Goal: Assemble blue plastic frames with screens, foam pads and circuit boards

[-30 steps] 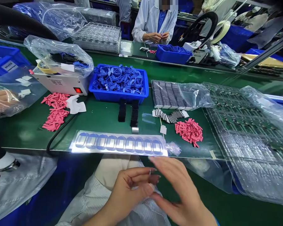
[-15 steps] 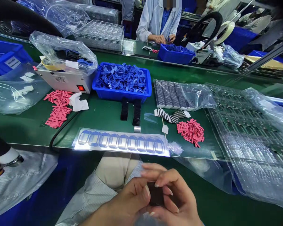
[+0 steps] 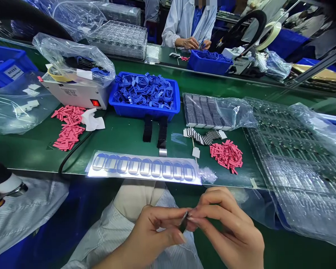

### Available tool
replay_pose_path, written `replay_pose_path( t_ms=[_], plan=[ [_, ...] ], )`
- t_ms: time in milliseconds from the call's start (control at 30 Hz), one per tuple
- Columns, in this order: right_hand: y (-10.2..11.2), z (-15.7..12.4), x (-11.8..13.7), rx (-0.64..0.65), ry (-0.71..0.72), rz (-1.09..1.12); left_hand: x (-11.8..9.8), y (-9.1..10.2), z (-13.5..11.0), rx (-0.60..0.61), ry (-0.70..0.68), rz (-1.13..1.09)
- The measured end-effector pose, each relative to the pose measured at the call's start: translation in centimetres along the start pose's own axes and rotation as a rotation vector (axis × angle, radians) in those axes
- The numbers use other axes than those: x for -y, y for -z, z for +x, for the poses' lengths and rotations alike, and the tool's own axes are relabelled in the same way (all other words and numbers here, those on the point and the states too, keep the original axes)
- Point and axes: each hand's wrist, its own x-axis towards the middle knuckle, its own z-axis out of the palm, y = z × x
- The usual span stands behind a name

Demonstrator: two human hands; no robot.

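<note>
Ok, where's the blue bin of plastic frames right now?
In the head view, the blue bin sits on the green belt, right of the white box with the red switch, just behind two black stacks.

Your view is bright, lit evenly from above, with only soft shadows. Glare whitens the foil sheet [image 3: 142, 168] and streaks the plastic tray [image 3: 296, 175] on the right. Your left hand [image 3: 154, 235] and right hand [image 3: 229, 224] look sharp, without motion blur. The counter [image 3: 114, 138] bows towards its ends from lens distortion, and the top right corner falls dark.
</note>
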Motion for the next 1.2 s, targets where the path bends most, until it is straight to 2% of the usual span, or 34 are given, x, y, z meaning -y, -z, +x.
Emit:
replay_pose_path(
  t_ms=[200,333,567,933,1033,1200],
  plan=[
    [-0.1,0.2,-0.1,-0.001,0.001,-0.008,-0.2,0.2,0.0,-0.004,0.01,-0.024],
    [-0.3,0.2,-0.2,0.006,0.009,-0.008,-0.6,0.2,0.0,-0.027,-0.002,0.102],
    [-0.4,-0.4,-0.4,0.041,-0.05,0.082,-1.0,0.3,-0.1,-0.086,-0.106,0.319],
    [-0.5,-0.4,-0.8,0.003,-0.026,0.07,-1.1,0.2,0.0,-0.086,-0.155,0.442],
    [-0.8,-0.8,-0.8,-0.001,-0.017,0.014,-0.7,0.2,0.3,-0.113,-0.116,0.379],
    [-1.1,-2.4,-0.6,0.0,0.084,-0.22,1.1,0.1,1.3,-0.185,0.029,-0.058]
  ],
)
